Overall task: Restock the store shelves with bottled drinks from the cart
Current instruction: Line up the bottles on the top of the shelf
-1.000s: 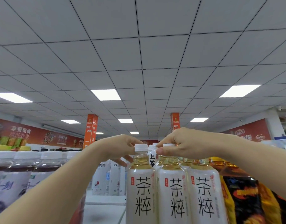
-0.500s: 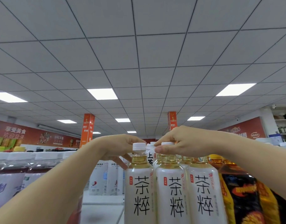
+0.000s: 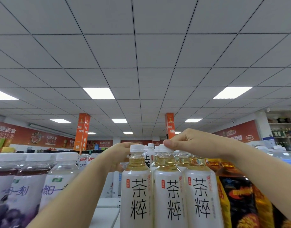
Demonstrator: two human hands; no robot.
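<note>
only a little of the person shows here. the left arm [image 3: 72, 198] is bare all the way from the bottom edge up to the wrist. it looks wide down low and gets thin near the left hand [image 3: 118, 155]. that hand is bare too, and part of it is hidden. the right arm [image 3: 265, 175] is bare as well, smooth and round, big where it is close, and it is cut off by the side edge. the right hand [image 3: 191, 142] is bare, with small bumps at the knuckles [image 3: 186, 134] and a round tip on the thumb [image 3: 168, 143].
</note>
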